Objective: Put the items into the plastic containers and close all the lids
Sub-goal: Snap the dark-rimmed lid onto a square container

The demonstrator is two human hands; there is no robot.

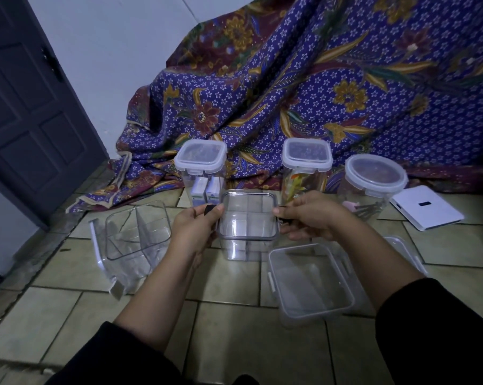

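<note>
Left hand pinching dark item, open container

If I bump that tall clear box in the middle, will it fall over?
Probably easily: the clear box looks empty and taller than wide, so likely light and tippy. Its smooth plastic walls may slide on the floor tiles. It looks stiff, so it shouldn't squash.

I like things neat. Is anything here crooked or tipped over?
Yes. The empty clear container on the left seems to lean askew, partly on a white lid, while the three closed containers at the back stand upright.
</note>
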